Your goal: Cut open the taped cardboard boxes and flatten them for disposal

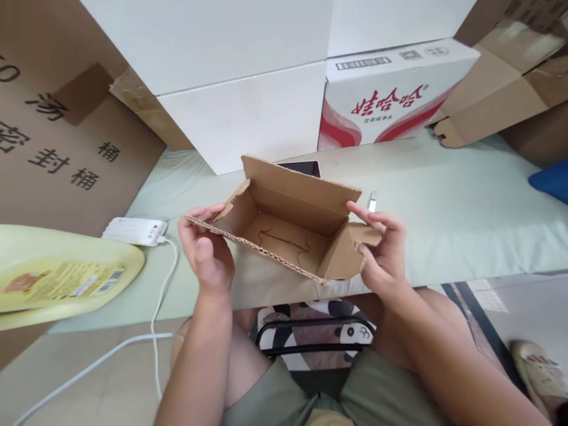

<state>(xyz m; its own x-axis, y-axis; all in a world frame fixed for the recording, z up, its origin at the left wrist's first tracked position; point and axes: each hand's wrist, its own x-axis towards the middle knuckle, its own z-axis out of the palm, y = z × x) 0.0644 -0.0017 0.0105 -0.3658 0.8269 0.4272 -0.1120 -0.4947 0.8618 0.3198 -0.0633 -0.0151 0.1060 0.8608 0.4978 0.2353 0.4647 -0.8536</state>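
An open brown cardboard box (302, 204) is held up over the front edge of the table, tilted, its top flaps standing apart. Inside it a thin dark line, perhaps a slit or a thread, shows on the bottom. My left hand (208, 248) grips the box's left end, fingers behind the flap and thumb in front. At the right end, my right hand (384, 248) pinches the short side flap, its index finger touching the corner of the long back flap. Behind the box, a dark flat-screened device (306, 168) is partly hidden.
A white power bank (135, 231) with a cable and a yellow bottle-shaped package (66, 275) lie on the left. A small silver-white object (372, 202) lies right of the box. White cartons (248, 118) and a red-and-white water carton (386, 109) line the back; a large brown carton (66, 136) stands left.
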